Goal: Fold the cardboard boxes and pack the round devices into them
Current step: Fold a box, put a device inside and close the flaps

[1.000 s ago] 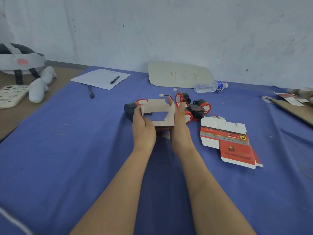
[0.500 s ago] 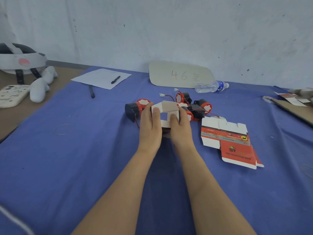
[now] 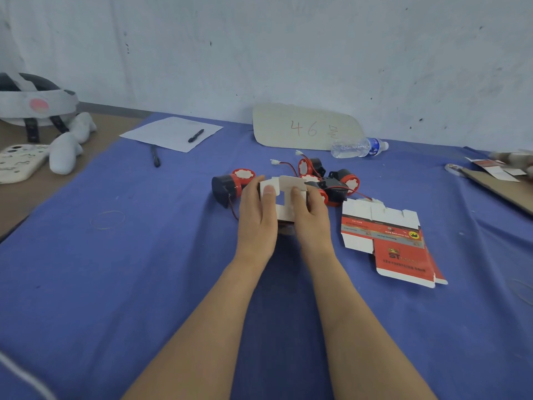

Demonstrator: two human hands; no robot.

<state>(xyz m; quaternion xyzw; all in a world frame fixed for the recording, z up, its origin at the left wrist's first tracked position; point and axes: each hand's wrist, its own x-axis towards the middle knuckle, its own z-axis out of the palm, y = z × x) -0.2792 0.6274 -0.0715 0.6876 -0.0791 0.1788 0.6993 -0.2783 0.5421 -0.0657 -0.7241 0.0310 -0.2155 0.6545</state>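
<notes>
Closer together than a second ago, we find the left hand (image 3: 256,219) and right hand (image 3: 313,223) clasping a half-folded cardboard box (image 3: 284,187), while round devices (image 3: 339,183) just beyond the grip lie unpacked and a flat box (image 3: 395,243) to its right awaits folding.

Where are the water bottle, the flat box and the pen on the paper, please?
water bottle (image 3: 356,147): head view, clear body.
flat box (image 3: 402,256): head view, red panel.
pen (image 3: 196,135): head view, barrel.
</notes>
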